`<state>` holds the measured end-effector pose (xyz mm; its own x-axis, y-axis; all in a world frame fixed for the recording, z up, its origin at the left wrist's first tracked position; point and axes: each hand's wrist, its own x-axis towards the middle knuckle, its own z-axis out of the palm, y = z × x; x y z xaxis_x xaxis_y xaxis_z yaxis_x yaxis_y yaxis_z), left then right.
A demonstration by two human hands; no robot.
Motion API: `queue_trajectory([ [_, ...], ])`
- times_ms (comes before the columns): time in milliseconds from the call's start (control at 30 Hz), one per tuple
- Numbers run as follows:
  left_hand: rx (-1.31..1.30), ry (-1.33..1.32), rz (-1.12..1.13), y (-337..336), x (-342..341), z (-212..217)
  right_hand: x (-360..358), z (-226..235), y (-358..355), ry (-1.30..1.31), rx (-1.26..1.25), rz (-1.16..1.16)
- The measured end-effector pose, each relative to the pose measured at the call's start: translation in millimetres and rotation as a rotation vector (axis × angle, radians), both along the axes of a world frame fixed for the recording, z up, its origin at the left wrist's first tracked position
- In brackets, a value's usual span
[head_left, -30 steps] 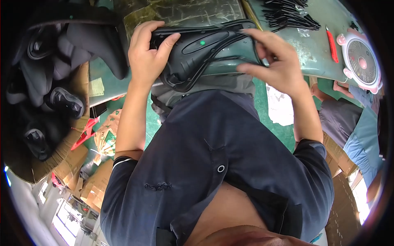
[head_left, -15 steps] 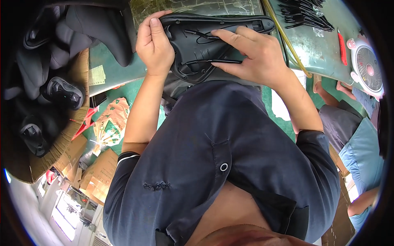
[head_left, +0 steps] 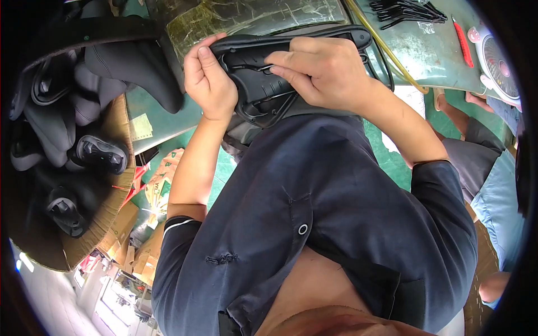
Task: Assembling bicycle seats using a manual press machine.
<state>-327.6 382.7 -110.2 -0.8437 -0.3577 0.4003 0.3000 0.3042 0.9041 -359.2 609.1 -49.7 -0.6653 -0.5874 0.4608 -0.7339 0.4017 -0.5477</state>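
A black bicycle saddle point(head_left: 260, 87) lies underside up at the table's near edge, close to my body, its narrow nose pointing right. My left hand point(head_left: 212, 84) grips the rim of its wide rear end, thumb on the near side and fingers round the far edge. A thin black saddle rail point(head_left: 255, 68) runs along the underside. My right hand point(head_left: 319, 70) is closed over the middle of the saddle and pinches that rail between thumb and index finger. The palm hides part of the rail and the nose side.
At the left, a cardboard box point(head_left: 112, 204) holds several black saddles point(head_left: 134, 67). Bundled black rails point(head_left: 406, 12), a red cutter knife point(head_left: 463, 42) and a small fan point(head_left: 501, 67) lie to the right on the green table point(head_left: 437, 61). Another person's legs and blue clothing point(head_left: 499, 207) show at right.
My right hand has gone from spread fingers on two rail ends to a pinch on one, moving left. My left hand keeps its grip. The view has shifted slightly.
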Motion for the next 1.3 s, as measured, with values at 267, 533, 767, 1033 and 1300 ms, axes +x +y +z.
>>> queue_trajectory([
  [267,-0.065,-0.003,-0.041,0,-5,4,-32,-2,-10,0.052,0.006,0.093],
  [533,-0.804,0.329,-0.207,-28,-5,40,-74,36,-6,0.306,-0.001,0.348],
  [767,-0.748,0.081,0.177,13,-19,50,-43,12,-32,-0.045,0.052,-0.278],
  [1033,-0.763,0.105,0.209,-1,-109,42,-125,-8,-63,0.139,0.001,-0.435],
  [1300,-0.733,0.019,0.172,18,-62,48,-79,-10,-43,0.126,-0.061,-0.382],
])
